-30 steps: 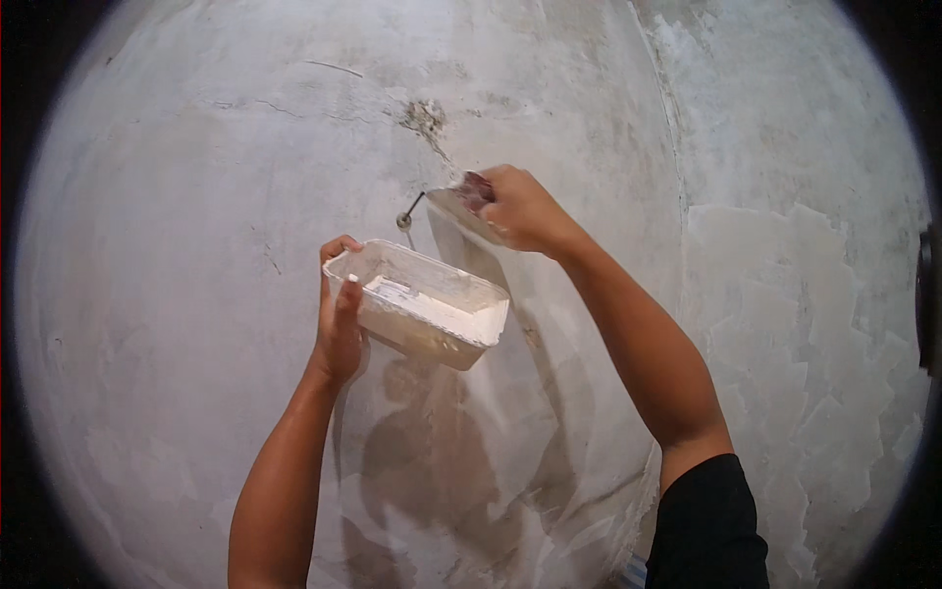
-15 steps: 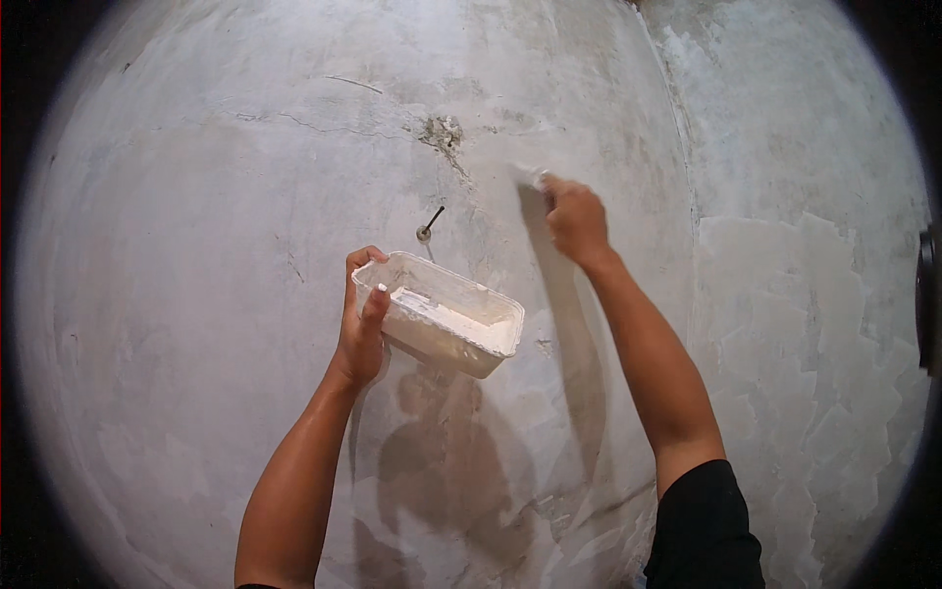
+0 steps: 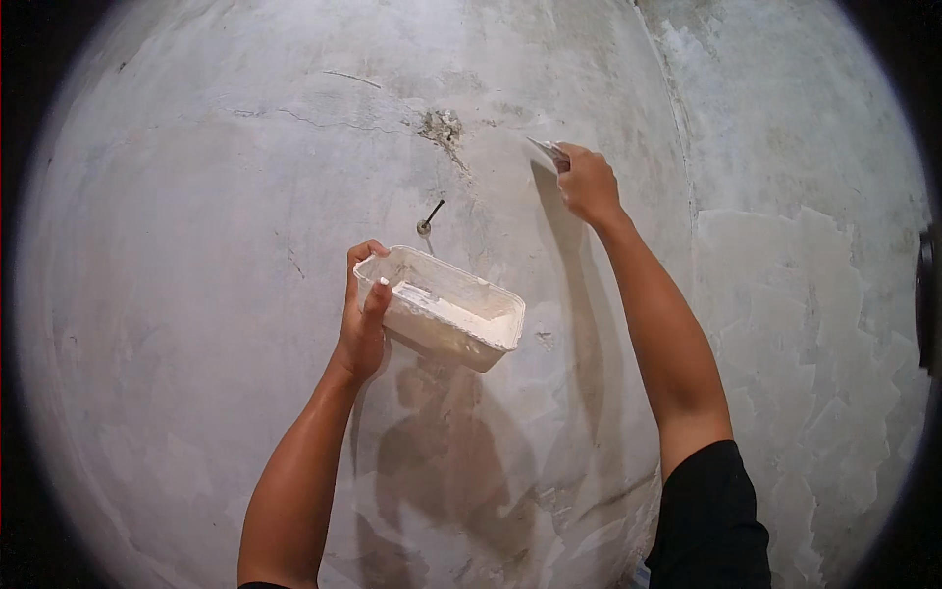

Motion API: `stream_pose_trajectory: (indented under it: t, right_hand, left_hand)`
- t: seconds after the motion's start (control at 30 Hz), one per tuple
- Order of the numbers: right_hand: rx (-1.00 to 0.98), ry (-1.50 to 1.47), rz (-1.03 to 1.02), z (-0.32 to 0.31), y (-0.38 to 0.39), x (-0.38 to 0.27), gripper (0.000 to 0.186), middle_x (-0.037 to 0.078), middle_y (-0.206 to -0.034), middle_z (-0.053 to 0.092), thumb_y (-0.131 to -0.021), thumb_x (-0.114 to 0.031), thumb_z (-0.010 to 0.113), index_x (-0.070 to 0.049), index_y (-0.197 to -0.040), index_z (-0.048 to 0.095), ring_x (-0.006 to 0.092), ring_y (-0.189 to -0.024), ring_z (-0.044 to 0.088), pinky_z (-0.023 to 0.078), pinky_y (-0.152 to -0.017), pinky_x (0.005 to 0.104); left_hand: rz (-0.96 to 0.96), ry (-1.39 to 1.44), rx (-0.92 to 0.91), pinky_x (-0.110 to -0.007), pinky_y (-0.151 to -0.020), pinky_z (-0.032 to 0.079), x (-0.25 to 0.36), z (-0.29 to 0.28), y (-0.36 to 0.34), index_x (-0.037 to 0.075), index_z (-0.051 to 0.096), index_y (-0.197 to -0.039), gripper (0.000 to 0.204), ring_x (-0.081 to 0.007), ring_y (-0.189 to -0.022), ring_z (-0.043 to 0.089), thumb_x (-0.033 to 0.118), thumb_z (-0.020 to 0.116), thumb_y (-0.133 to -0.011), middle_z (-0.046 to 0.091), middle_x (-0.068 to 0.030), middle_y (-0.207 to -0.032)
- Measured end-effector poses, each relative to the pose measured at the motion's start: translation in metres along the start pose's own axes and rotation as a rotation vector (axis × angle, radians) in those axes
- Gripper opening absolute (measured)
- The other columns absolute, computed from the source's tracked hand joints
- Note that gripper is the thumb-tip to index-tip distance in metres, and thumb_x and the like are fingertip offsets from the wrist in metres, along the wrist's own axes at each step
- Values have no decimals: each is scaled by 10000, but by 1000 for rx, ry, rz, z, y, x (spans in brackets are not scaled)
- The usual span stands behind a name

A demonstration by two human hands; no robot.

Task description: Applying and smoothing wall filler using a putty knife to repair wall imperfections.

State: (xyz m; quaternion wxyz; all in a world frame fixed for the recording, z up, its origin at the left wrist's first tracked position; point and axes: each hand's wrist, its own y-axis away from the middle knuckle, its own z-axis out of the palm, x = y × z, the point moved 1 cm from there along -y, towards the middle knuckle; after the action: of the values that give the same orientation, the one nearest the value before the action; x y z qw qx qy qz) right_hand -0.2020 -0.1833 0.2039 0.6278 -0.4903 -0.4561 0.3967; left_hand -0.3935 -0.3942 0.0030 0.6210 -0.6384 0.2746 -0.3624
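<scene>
My left hand [image 3: 366,309] grips the left end of a whitish rectangular plastic tub [image 3: 446,339], thumb over the near rim and fingers behind. White filler paste [image 3: 471,319] lies in the bottom of the tub, which tilts down to the right. Up and to the right, my right hand [image 3: 589,185] is closed round a putty knife [image 3: 546,148]; its handle is mostly hidden in the fist. The thin blade points up and left at the grey plaster wall [image 3: 196,294], right of a rough, broken hole [image 3: 441,129]. Whether the edge touches the wall is hard to tell.
A dark bolt [image 3: 430,218] sticks out of the wall just above the tub. A crack [image 3: 334,123] runs left from the hole. On the right, past a corner line, a second wall [image 3: 785,373] carries pale filler patches. A dark object [image 3: 925,299] stands at the right rim.
My right hand has moved up and slightly right with the putty knife, whose blade now shows more clearly. The tub in my left hand has risen very slightly.
</scene>
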Motion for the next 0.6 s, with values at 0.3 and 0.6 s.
stream_pose_trajectory:
  t: [0.3, 0.6]
  right_hand:
    - [-400, 5, -270, 1, 87, -49, 393, 178, -814, 696, -704, -9, 598, -92, -1069, 717, 394, -748, 650, 518, -681, 462]
    - [-116, 0, 224, -24, 42, 82, 394, 156, -1096, 718, -824, -84, 553, -114, -1189, 696, 345, -1017, 679, 534, -884, 428]
  left_hand:
    - [-11, 4, -7, -333, -956, 416, -2, -10, 2, 167, 327, -1312, 573, -183, -1075, 484, 561, 524, -945, 496, -78, -1129]
    - [-23, -7, 2, -328, -946, 417, 3, 2, 0, 180, 329, -1313, 524, -174, -1064, 481, 533, 506, -969, 487, -69, -1124]
